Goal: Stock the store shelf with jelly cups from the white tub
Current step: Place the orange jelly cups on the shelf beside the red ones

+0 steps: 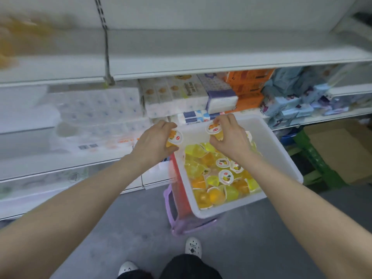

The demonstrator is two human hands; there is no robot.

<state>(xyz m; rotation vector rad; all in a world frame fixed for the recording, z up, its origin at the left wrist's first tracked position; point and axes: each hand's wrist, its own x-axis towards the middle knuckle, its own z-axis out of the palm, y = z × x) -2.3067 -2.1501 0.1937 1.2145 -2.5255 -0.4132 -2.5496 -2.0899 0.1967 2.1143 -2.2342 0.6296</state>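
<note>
A white tub [281,158] rests on a purple stool, holding several yellow and orange jelly cups [217,178]. My left hand [153,141] is closed around an orange jelly cup [174,138] just left of the tub's near-left rim. Over the tub's back part, my right hand [227,137] grips another orange jelly cup [214,131]. Above runs the white store shelf [201,55]; blurred orange cups [18,35] sit at its far left.
Lower shelves hold packs of tissue [96,109], an orange carton [247,87] and blue packets [298,101]. A green stool [314,158] and a cardboard box [342,150] stand right of the tub. The purple stool [177,222] stands on grey floor by my shoes.
</note>
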